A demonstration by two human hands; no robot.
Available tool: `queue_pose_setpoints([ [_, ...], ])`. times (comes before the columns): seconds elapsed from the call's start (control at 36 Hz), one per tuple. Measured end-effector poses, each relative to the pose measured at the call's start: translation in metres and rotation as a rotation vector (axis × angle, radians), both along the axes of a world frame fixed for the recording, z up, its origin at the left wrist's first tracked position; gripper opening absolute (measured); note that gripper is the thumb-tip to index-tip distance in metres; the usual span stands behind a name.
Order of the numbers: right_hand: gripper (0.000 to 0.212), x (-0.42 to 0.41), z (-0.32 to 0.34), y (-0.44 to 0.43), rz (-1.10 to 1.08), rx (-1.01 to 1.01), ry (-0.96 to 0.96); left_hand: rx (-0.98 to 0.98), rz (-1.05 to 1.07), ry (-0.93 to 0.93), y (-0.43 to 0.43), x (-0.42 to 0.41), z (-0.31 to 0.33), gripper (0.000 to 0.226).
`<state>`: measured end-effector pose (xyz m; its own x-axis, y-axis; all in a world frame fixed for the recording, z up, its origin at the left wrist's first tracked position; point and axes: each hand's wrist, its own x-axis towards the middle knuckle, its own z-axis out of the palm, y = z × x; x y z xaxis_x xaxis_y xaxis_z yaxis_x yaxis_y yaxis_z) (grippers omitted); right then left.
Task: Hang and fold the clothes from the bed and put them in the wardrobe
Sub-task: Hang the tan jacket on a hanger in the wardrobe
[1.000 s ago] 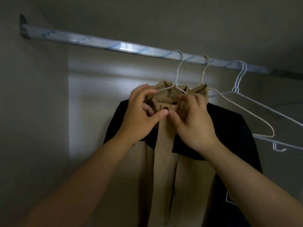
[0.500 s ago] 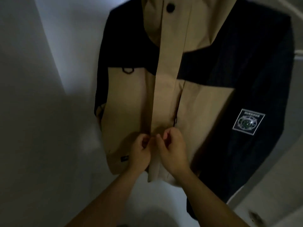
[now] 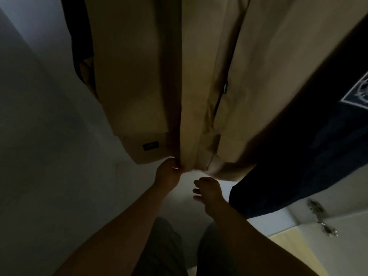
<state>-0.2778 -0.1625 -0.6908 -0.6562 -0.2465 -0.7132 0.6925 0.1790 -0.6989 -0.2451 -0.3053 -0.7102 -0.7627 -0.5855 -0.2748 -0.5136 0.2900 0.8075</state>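
Jacket: tan and dark navy fabric jacket (image 3: 139, 76) hangs inside the wardrobe and fills the far upper half of the view. Tan front panels in the centre, dark sleeve at right.
Front strip: tan fabric strip (image 3: 191, 116) runs down the middle of the jacket to the hem.
Left hand: left hand (image 3: 168, 173) pinches the bottom hem at the strip's left edge, fingers curled onto the cloth.
Right hand: right hand (image 3: 209, 193) sits just below the hem, right of the left hand. Fingers loosely bent, holding nothing; contact with the cloth cannot be told.
Hem label: small dark rectangular label (image 3: 150, 146) on the left panel, near the left hand.
Sleeve patch: white-lined patch (image 3: 358, 92) on the dark sleeve, far right, cut by the frame edge.
Wardrobe wall: pale grey wall (image 3: 49, 136) at left.
Hinge: metal door hinge (image 3: 320, 218) at near right.
Trousers: grey trousers (image 3: 159, 246) at the near edge.
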Motion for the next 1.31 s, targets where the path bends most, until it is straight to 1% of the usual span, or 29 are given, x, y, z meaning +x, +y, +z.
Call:
queue_pose_setpoints([
  [0.03, 0.01, -0.001, -0.004, -0.002, -0.048, -0.047, -0.088, 0.074, 0.04, -0.012, -0.001, -0.001, -0.001, 0.013],
  [0.06, 0.008, -0.002, -0.009, -0.003, -0.093, -0.094, -0.171, 0.198, 0.103, -0.009, -0.002, -0.002, -0.001, 0.017],
  [0.08, 0.006, -0.003, -0.014, -0.004, -0.135, -0.14, -0.244, 0.349, 0.192, -0.002, -0.004, -0.003, -0.003, 0.026],
  [0.14, 0.008, -0.004, -0.025, -0.006, -0.211, -0.213, -0.335, 0.659, 0.36, 0.009, -0.006, -0.003, -0.005, 0.053],
  [0.17, 0.01, -0.004, -0.03, -0.008, -0.239, -0.233, -0.353, 0.756, 0.399, 0.011, -0.006, -0.002, -0.005, 0.061],
  [0.22, 0.012, -0.005, -0.037, -0.011, -0.279, -0.249, -0.367, 0.842, 0.421, 0.016, -0.006, -0.004, -0.006, 0.063],
  [0.31, 0.014, -0.011, -0.048, -0.016, -0.32, -0.263, -0.364, 0.911, 0.458, 0.044, -0.007, -0.009, -0.009, 0.064],
  [0.33, 0.018, -0.013, -0.051, -0.017, -0.334, -0.282, -0.355, 0.941, 0.469, 0.062, -0.007, -0.011, -0.011, 0.063],
  [0.42, 0.038, -0.021, -0.06, -0.018, -0.337, -0.352, -0.336, 0.984, 0.477, 0.093, -0.009, -0.016, -0.012, 0.061],
  [0.47, 0.041, -0.024, -0.06, -0.018, -0.293, -0.385, -0.321, 0.999, 0.462, 0.104, -0.01, -0.018, -0.015, 0.06],
  [0.53, 0.04, -0.024, -0.06, -0.018, -0.258, -0.402, -0.309, 0.996, 0.431, 0.093, -0.011, -0.018, -0.016, 0.059],
  [0.61, 0.032, -0.02, -0.061, -0.014, -0.228, -0.38, -0.294, 0.985, 0.394, 0.059, -0.01, -0.017, -0.02, 0.056],
  [0.67, 0.028, -0.018, -0.063, -0.01, -0.227, -0.379, -0.319, 1.001, 0.379, 0.051, -0.008, -0.015, -0.022, 0.054],
  [0.78, 0.035, -0.012, -0.068, -0.003, -0.26, -0.361, -0.369, 1.08, 0.466, 0.028, -0.004, -0.011, -0.025, 0.049],
  [0.86, 0.03, -0.005, -0.071, 0.001, -0.239, -0.362, -0.335, 1.097, 0.466, -0.002, 0.001, -0.004, -0.027, 0.045],
  [0.94, 0.03, 0.0, -0.072, 0.003, -0.241, -0.333, -0.323, 1.092, 0.437, -0.042, 0.007, 0.008, -0.03, 0.047],
  [1.06, 0.031, 0.006, -0.073, 0.008, -0.247, -0.33, -0.337, 1.144, 0.394, -0.06, 0.009, 0.024, -0.043, 0.048],
  [1.11, 0.028, 0.008, -0.074, 0.011, -0.283, -0.304, -0.318, 1.155, 0.392, -0.056, 0.009, 0.029, -0.049, 0.046],
  [1.19, 0.022, 0.009, -0.073, 0.014, -0.362, -0.249, -0.293, 1.142, 0.387, -0.062, 0.012, 0.036, -0.051, 0.052],
  [1.25, 0.025, 0.012, -0.072, 0.014, -0.361, -0.254, -0.305, 1.155, 0.394, -0.049, 0.015, 0.04, -0.049, 0.055],
  [1.31, 0.032, 0.016, -0.07, 0.016, -0.305, -0.261, -0.318, 1.175, 0.391, -0.032, 0.019, 0.042, -0.046, 0.055],
])
